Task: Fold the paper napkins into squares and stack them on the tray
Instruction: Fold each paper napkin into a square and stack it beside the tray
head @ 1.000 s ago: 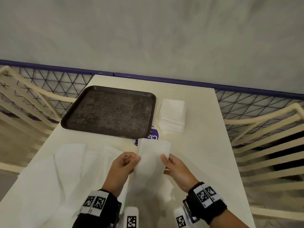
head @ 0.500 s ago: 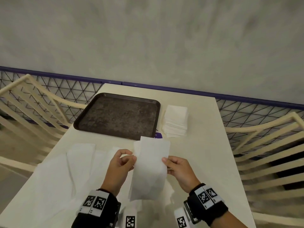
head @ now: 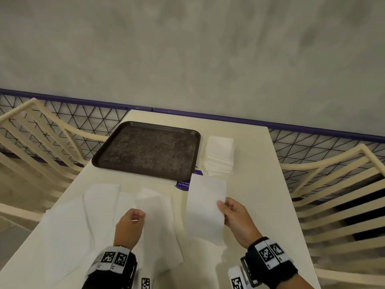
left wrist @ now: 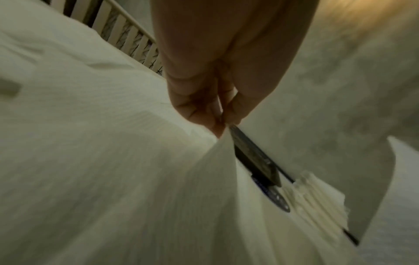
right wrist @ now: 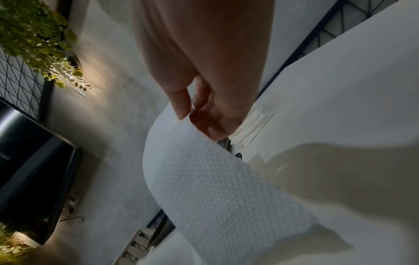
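We take the dark tray [head: 145, 151] as our landmark: it sits bare on the cream table [head: 254, 197]. Just beside its right edge stands a stack of folded napkins [head: 219, 156], not on the tray itself. Nearer to us than the tray, our right hand [head: 235, 219] pinches the right edge of a long white napkin strip [head: 205, 207] between thumb and fingers, holding it lifted off the table; its far end reaches almost to the tray's near right corner. Our left hand [head: 130, 227] pinches a second napkin strip [head: 158, 224] by its edge, well apart from the first, on the near side of the tray. Further unfolded napkins [head: 68, 222] lie spread on the table to the near left of the tray.
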Demonstrator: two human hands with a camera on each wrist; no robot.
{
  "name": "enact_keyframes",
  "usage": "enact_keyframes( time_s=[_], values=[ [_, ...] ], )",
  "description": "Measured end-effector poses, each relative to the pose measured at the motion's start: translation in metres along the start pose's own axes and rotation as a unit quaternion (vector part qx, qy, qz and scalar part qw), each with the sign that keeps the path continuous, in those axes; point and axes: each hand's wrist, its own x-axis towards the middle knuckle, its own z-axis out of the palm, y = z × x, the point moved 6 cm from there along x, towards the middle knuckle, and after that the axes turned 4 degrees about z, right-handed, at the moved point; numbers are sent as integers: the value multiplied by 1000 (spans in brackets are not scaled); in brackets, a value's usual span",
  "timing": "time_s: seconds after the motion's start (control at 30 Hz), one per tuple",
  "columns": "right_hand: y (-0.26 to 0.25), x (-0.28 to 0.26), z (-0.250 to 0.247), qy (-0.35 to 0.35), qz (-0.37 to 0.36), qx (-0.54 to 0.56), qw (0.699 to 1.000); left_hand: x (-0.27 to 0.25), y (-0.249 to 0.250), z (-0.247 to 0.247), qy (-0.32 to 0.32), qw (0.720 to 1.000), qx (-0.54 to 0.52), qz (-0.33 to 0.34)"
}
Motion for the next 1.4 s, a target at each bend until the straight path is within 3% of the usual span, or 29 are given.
enact_keyframes(
  time_s=[0.1,0.17,0.23,0.3,0.37,0.47,0.67,0.97,1.17,1.4],
  values=[
    [-2,-3,4,-12,3,0,1000,-5,-3,9,-52,985,164,15],
    [-5,-5,10,-30,4,-1,1000,-11,14,15,-65,976,202,58],
    [-8,-8,16,-48,4,-1,999,-21,43,28,-135,974,137,122],
    [-13,-10,22,-61,1,0,998,-37,70,42,-239,961,34,136],
    [-19,-13,26,-69,-6,3,998,-49,90,47,-282,948,-45,141],
    [-29,-21,31,-89,-13,19,996,-57,107,44,-270,943,-127,147],
    [-34,-38,40,-180,-15,-37,983,-62,117,32,-252,941,-169,149],
    [-52,-47,40,-166,-91,-47,981,-70,125,21,-253,932,-204,161],
    [-62,-51,42,-157,-155,-121,968,-69,125,17,-266,931,-196,158],
    [-69,-49,40,-119,-228,-208,944,-72,129,17,-284,906,-308,50]
  ],
)
